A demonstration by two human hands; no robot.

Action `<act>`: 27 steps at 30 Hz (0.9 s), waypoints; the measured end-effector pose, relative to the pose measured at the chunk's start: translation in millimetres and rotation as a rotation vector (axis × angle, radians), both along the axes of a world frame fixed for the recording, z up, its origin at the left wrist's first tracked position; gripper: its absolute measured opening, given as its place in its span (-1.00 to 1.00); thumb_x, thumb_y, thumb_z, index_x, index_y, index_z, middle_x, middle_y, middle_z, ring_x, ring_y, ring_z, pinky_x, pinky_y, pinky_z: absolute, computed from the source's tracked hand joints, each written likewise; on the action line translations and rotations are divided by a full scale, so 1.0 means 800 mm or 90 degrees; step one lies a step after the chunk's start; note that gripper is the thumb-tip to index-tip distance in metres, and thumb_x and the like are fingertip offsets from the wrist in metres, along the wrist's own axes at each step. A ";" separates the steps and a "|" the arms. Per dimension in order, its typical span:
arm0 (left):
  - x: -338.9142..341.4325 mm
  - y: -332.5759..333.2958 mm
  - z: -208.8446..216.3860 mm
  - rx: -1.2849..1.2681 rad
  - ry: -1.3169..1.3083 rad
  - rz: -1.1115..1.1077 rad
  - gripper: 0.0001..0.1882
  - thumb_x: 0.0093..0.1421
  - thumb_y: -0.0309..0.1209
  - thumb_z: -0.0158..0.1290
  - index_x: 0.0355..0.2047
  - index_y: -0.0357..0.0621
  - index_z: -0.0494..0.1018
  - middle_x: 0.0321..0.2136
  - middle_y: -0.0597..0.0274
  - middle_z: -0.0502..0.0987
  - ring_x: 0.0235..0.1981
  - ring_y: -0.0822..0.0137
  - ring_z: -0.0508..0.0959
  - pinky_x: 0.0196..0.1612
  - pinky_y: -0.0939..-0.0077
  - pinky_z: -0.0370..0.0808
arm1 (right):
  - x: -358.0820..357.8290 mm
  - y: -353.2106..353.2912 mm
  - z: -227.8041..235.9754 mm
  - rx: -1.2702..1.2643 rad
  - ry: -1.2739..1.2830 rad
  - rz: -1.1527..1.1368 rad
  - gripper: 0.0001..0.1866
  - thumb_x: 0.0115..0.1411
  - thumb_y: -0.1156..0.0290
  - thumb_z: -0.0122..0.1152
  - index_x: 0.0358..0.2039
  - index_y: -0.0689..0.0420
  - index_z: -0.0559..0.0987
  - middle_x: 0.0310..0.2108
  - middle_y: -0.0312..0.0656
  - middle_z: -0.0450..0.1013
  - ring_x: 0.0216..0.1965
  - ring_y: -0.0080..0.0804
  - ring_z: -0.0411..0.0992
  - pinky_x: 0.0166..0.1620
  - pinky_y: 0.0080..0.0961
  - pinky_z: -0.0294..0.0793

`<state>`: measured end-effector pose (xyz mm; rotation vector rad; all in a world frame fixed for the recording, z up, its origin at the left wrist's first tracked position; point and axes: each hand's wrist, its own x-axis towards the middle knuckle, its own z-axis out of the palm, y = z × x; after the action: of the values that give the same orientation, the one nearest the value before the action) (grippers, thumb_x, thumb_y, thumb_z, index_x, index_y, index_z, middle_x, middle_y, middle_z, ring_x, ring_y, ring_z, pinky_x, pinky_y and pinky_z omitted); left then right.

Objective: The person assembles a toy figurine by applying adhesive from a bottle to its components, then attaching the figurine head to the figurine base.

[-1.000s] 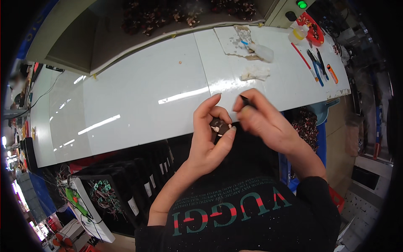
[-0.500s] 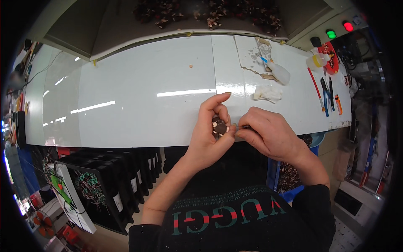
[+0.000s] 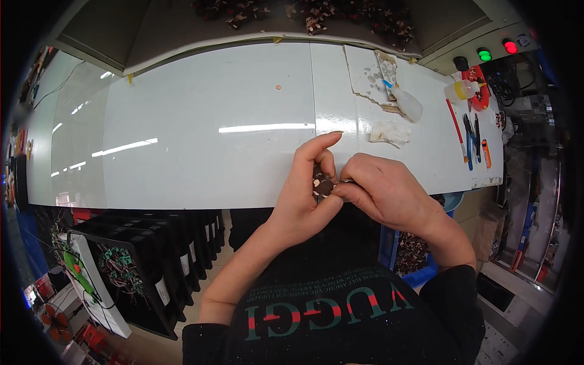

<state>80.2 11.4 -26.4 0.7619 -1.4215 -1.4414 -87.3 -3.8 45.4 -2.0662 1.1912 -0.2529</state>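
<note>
My left hand point(image 3: 300, 204) is closed round a small dark brown figurine point(image 3: 325, 187) with cream-coloured parts, just over the table's near edge. The index finger arches above it, and the thumb lies alongside. My right hand point(image 3: 389, 187) pinches a thin metal tool point(image 3: 346, 180) between thumb and forefinger. Its narrow end points left at the figurine, and the fingertips of both hands nearly meet there. Whether the tip touches the surface cannot be made out. Most of the tool is hidden inside my right fist.
On the white table point(image 3: 194, 164) lie a crumpled tissue point(image 3: 390, 133), a squeeze bottle point(image 3: 406, 104), a red-handled brush point(image 3: 455, 129), pliers point(image 3: 468, 137) and an orange lighter point(image 3: 486, 153). A yellow-labelled bottle point(image 3: 460, 90) stands beside a red tray point(image 3: 478, 100). Black bins point(image 3: 152, 267) stand lower left; a blue crate point(image 3: 420, 277) stands lower right.
My right hand with the thin tool has come slightly closer to the figurine, narrowing the gap between the hands. My left hand keeps its grip. The whole view has shifted a little.
</note>
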 end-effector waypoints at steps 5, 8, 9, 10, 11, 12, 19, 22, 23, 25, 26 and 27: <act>0.004 0.003 -0.001 -0.013 -0.016 0.007 -0.28 -0.01 -0.69 0.01 0.19 -0.17 0.05 -0.41 0.32 0.19 -0.43 0.49 0.23 -0.35 0.65 0.25 | 0.005 0.002 0.003 0.011 0.016 0.010 -0.74 0.21 0.23 0.07 -0.42 0.17 0.37 -0.48 -0.12 0.38 -0.42 -0.08 0.39 -0.39 -0.27 0.37; 0.005 0.004 0.000 -0.017 -0.025 0.003 -0.28 -0.01 -0.68 0.01 0.19 -0.16 0.05 -0.41 0.31 0.19 -0.43 0.49 0.23 -0.35 0.65 0.25 | 0.005 0.004 0.004 0.019 0.031 0.008 -0.74 0.22 0.22 0.06 -0.42 0.17 0.36 -0.48 -0.12 0.38 -0.42 -0.07 0.39 -0.38 -0.27 0.37; 0.005 0.004 0.001 -0.016 -0.027 0.000 -0.27 -0.01 -0.68 0.02 0.19 -0.15 0.05 -0.40 0.31 0.19 -0.43 0.48 0.23 -0.35 0.64 0.25 | 0.006 0.005 0.005 0.021 0.034 0.007 -0.74 0.22 0.22 0.06 -0.42 0.17 0.36 -0.48 -0.11 0.38 -0.42 -0.07 0.39 -0.38 -0.26 0.37; 0.005 0.005 0.001 -0.017 -0.026 0.000 -0.27 -0.01 -0.68 0.02 0.19 -0.15 0.05 -0.40 0.31 0.19 -0.43 0.48 0.23 -0.35 0.64 0.25 | 0.007 0.005 0.006 0.023 0.037 0.005 -0.73 0.22 0.22 0.05 -0.42 0.17 0.36 -0.48 -0.11 0.38 -0.42 -0.06 0.39 -0.38 -0.26 0.37; 0.004 0.005 0.001 -0.022 -0.029 0.006 -0.28 -0.01 -0.68 0.02 0.19 -0.15 0.06 -0.40 0.31 0.19 -0.44 0.48 0.23 -0.36 0.63 0.25 | 0.007 0.006 0.007 0.022 0.038 0.005 -0.73 0.22 0.22 0.05 -0.42 0.17 0.36 -0.48 -0.11 0.38 -0.42 -0.06 0.39 -0.38 -0.26 0.37; 0.004 0.006 0.001 -0.028 -0.032 0.011 -0.28 -0.01 -0.68 0.02 0.19 -0.15 0.06 -0.40 0.31 0.19 -0.44 0.48 0.23 -0.36 0.63 0.26 | 0.007 0.007 0.008 0.030 0.035 0.000 -0.73 0.22 0.22 0.05 -0.43 0.17 0.35 -0.47 -0.10 0.38 -0.41 -0.05 0.38 -0.37 -0.26 0.37; -0.001 0.012 -0.010 -0.090 -0.060 0.045 -0.28 -0.01 -0.67 0.05 0.19 -0.13 0.08 -0.40 0.25 0.19 -0.44 0.41 0.23 -0.38 0.57 0.28 | 0.010 0.013 0.012 0.069 0.056 -0.019 -0.76 0.23 0.26 0.04 -0.42 0.18 0.36 -0.47 -0.09 0.39 -0.40 -0.03 0.38 -0.36 -0.25 0.36; 0.000 0.013 -0.009 -0.088 -0.072 0.043 -0.27 -0.01 -0.67 0.06 0.19 -0.12 0.08 -0.40 0.23 0.19 -0.44 0.38 0.23 -0.38 0.56 0.28 | 0.009 0.009 0.013 0.050 0.040 0.023 -0.77 0.22 0.26 0.04 -0.41 0.17 0.38 -0.47 -0.10 0.40 -0.40 -0.05 0.39 -0.37 -0.27 0.37; 0.000 0.014 -0.008 -0.080 -0.063 0.042 -0.27 -0.01 -0.67 0.06 0.19 -0.12 0.08 -0.40 0.23 0.19 -0.44 0.38 0.23 -0.37 0.56 0.28 | 0.009 0.010 0.013 0.049 0.041 0.023 -0.77 0.22 0.26 0.04 -0.41 0.17 0.38 -0.47 -0.10 0.40 -0.40 -0.05 0.39 -0.37 -0.27 0.37; 0.002 0.014 -0.007 -0.075 -0.054 0.042 -0.27 -0.01 -0.67 0.06 0.19 -0.12 0.08 -0.40 0.23 0.19 -0.44 0.39 0.23 -0.37 0.56 0.29 | 0.009 0.012 0.008 0.037 0.027 0.028 -0.78 0.21 0.26 0.06 -0.39 0.16 0.40 -0.48 -0.11 0.39 -0.41 -0.08 0.39 -0.36 -0.29 0.37; 0.003 0.014 -0.006 -0.081 -0.047 0.044 -0.28 0.00 -0.67 0.05 0.19 -0.13 0.07 -0.39 0.24 0.19 -0.43 0.39 0.24 -0.36 0.56 0.29 | 0.009 0.013 0.005 0.036 0.028 0.029 -0.78 0.21 0.26 0.06 -0.39 0.16 0.40 -0.48 -0.11 0.39 -0.41 -0.08 0.39 -0.36 -0.29 0.37; 0.005 0.014 -0.005 -0.088 -0.040 0.046 -0.28 0.01 -0.67 0.05 0.19 -0.14 0.07 -0.39 0.24 0.19 -0.43 0.40 0.24 -0.35 0.56 0.29 | 0.008 0.015 0.001 0.029 0.004 0.010 -0.79 0.20 0.28 0.08 -0.38 0.16 0.40 -0.48 -0.12 0.39 -0.42 -0.10 0.39 -0.37 -0.31 0.37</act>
<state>83.8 22.3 -30.6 0.7689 -1.5096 -1.2605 -80.6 8.1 46.3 -2.0373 1.1725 -0.2098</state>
